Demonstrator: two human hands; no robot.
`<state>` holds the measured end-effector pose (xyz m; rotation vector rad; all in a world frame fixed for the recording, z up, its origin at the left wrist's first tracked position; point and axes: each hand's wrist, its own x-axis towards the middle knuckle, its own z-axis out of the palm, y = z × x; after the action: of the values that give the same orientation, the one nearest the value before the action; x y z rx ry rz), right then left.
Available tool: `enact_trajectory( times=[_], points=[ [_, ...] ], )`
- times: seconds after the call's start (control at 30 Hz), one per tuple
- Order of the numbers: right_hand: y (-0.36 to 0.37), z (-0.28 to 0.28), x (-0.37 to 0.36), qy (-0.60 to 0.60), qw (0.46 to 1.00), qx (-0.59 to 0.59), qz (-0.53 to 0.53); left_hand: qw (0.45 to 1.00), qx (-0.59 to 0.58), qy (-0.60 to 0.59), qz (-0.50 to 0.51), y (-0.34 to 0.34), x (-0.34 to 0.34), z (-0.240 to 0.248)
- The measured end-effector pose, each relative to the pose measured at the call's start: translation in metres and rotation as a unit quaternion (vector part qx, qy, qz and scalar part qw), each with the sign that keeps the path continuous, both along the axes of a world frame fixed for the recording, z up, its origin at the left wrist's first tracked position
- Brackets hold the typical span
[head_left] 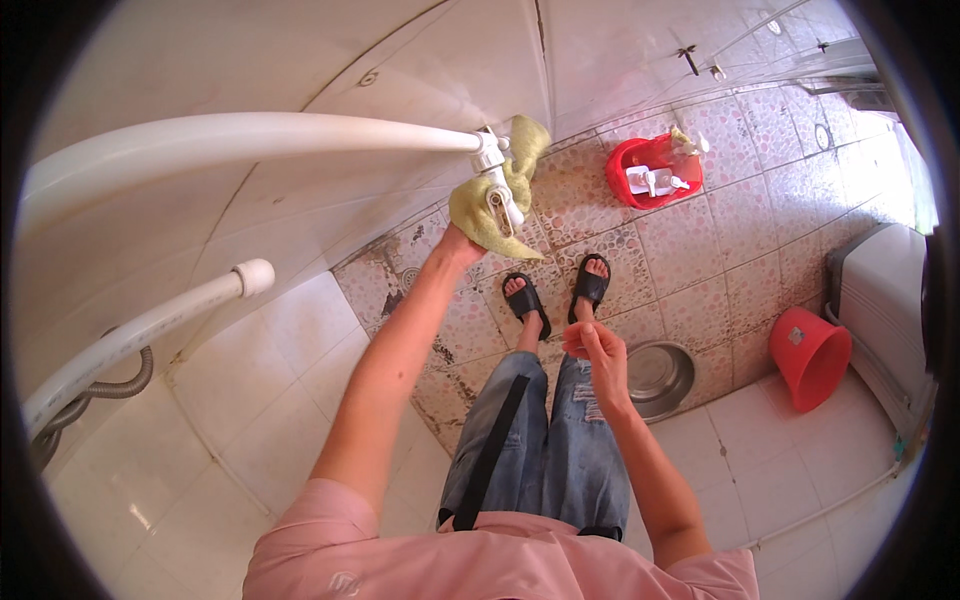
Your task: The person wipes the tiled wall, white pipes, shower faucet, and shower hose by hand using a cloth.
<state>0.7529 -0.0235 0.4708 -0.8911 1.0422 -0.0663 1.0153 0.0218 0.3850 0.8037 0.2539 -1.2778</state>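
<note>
My left hand (461, 246) is closed on a yellow-green cloth (472, 212), its fingers mostly hidden behind it. The cloth is wrapped behind and beside a white tap fitting (502, 197), with one end sticking up past it. That fitting sits at the end of a thick white pipe (300, 131) running in from the left. My right hand (600, 352) hangs in front of my legs with its fingers curled in and the thumb against them. Nothing shows in it.
A red basket (618, 188) with white pump bottles stands on the patterned tile floor. Behind my right hand is a metal basin (672, 372). A red bucket (806, 356) lies tilted beside a grey-white appliance (880, 285). Another white pipe (160, 330) runs at the left.
</note>
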Motion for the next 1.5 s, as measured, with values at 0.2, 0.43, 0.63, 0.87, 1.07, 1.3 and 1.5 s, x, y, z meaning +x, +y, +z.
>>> enact_trajectory(
  times=[0.2, 0.43, 0.63, 0.87, 1.07, 1.3, 1.5],
  points=[
    [-0.001, -0.003, -0.003, 0.007, 1.0, -0.006, 0.013, 0.995, 0.035, 0.043, 0.087, -0.021, -0.013, -0.009],
    [0.0, -0.007, -0.014, 0.011, 1.0, -0.008, -0.003, 0.994, 0.027, 0.034, 0.095, -0.014, -0.013, 0.002],
    [-0.001, -0.001, -0.01, 0.004, 1.0, -0.01, 0.002, 0.95, 0.232, -0.187, 0.087, 0.001, -0.039, 0.001],
    [0.004, 0.002, -0.009, -0.003, 1.0, 0.006, 0.008, 0.956, 0.06, -0.285, 0.037, 0.025, -0.056, -0.062],
    [-0.002, -0.006, -0.023, 0.006, 1.0, -0.008, -0.012, 0.726, 0.289, -0.623, 0.039, -0.01, -0.073, -0.012],
    [-0.007, -0.011, -0.023, 0.004, 1.0, -0.002, 0.0, 0.869, 0.106, -0.482, -0.036, 0.015, -0.05, -0.02],
    [-0.007, -0.007, -0.018, -0.007, 1.0, 0.004, -0.001, 0.788, 0.289, -0.544, 0.009, -0.015, -0.076, -0.009]
  ],
)
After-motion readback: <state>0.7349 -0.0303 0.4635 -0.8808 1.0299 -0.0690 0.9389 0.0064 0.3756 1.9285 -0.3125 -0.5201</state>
